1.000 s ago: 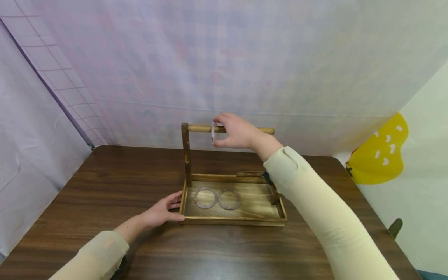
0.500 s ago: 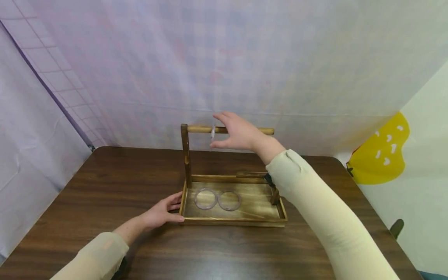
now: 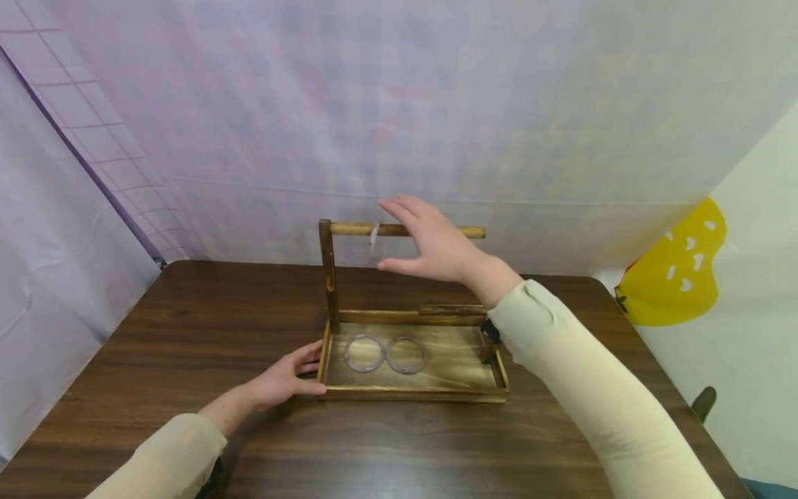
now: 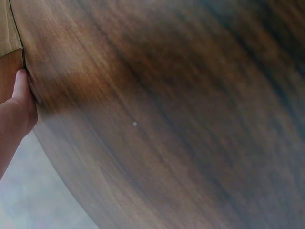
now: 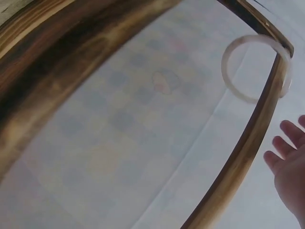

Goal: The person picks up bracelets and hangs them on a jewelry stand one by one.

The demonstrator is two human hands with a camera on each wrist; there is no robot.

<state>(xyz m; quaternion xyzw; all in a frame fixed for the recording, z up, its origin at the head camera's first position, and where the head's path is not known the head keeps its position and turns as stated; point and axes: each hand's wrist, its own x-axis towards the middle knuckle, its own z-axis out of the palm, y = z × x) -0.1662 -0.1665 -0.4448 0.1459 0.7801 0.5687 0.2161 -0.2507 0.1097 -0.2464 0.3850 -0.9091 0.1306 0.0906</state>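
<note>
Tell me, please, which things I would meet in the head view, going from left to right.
Left hand, left wooden post, ring hanging on the wooden bar, right hand, yellow shape with white marks.

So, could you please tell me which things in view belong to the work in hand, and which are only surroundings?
Work in hand:
hanging ring, around the crossbar
two rings in the wooden tray
left hand, touching the tray
right hand, apart from the hanging ring

Surroundings:
table
patterned cloth
yellow decoration
</note>
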